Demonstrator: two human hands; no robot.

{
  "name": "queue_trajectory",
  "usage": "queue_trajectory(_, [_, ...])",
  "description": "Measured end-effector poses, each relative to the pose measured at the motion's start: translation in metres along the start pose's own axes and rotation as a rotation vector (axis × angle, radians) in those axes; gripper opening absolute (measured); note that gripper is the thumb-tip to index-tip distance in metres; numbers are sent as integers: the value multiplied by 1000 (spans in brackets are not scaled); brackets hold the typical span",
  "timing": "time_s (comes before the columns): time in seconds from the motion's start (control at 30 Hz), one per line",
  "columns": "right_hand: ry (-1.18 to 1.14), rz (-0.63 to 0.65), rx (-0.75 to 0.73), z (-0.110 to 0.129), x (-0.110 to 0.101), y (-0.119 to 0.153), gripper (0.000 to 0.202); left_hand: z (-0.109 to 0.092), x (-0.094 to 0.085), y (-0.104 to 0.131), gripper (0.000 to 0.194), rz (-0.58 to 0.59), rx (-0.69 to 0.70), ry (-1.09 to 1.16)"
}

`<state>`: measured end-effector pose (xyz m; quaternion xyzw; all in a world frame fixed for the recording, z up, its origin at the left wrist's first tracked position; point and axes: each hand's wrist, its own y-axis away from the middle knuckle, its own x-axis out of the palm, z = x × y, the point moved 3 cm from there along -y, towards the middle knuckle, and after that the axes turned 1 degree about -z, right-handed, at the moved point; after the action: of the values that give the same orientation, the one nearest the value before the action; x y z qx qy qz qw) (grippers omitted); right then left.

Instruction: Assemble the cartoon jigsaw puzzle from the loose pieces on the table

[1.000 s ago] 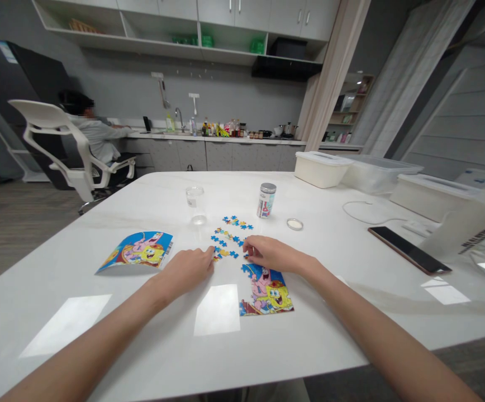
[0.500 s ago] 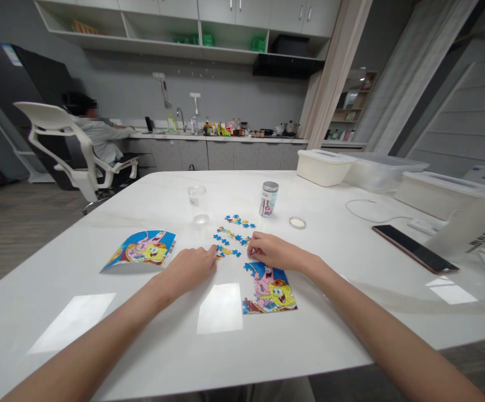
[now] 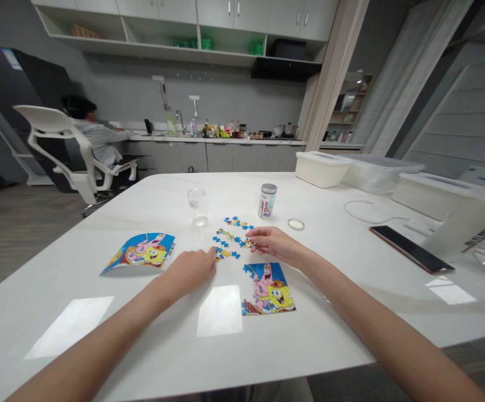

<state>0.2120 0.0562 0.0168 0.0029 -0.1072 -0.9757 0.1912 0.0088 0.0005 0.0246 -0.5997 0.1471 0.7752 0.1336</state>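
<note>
Several loose blue and yellow puzzle pieces (image 3: 226,254) lie in short rows between my hands. My left hand (image 3: 194,269) rests on the table with fingers closed, its fingertips at the left edge of the nearest pieces; what they hold, if anything, is hidden. Over the right end of the rows is my right hand (image 3: 274,243), fingers apart and nothing visible in them. Below it lies the partly joined puzzle (image 3: 271,287), showing a pink and a yellow cartoon figure, with a jagged left side. A curved picture sheet (image 3: 146,251) with the same figures is at the left.
Behind the pieces stand a clear jar (image 3: 198,206) and a silver-lidded can (image 3: 267,201), with a round lid (image 3: 296,224) beside them. To the right are a phone (image 3: 410,248), a cable and storage boxes (image 3: 322,169). A person (image 3: 100,139) sits far left.
My right hand has lifted and moved slightly up, away from the joined puzzle's top edge, and its fingers have spread. My left hand has stayed in place.
</note>
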Motion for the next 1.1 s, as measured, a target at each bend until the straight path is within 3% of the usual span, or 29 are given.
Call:
queue_trajectory(0.1, [-80, 3, 45, -4, -3, -2, 11, 0, 0, 0, 33, 3, -3, -6])
queue_trajectory(0.4, [-71, 22, 2, -3, -2, -1, 24, -1, 0, 1, 34, 11, -2, -1])
queue_trajectory(1.1, [-184, -22, -10, -4, -1, -2, 23, 1, 4, -1, 38, -18, -31, 9])
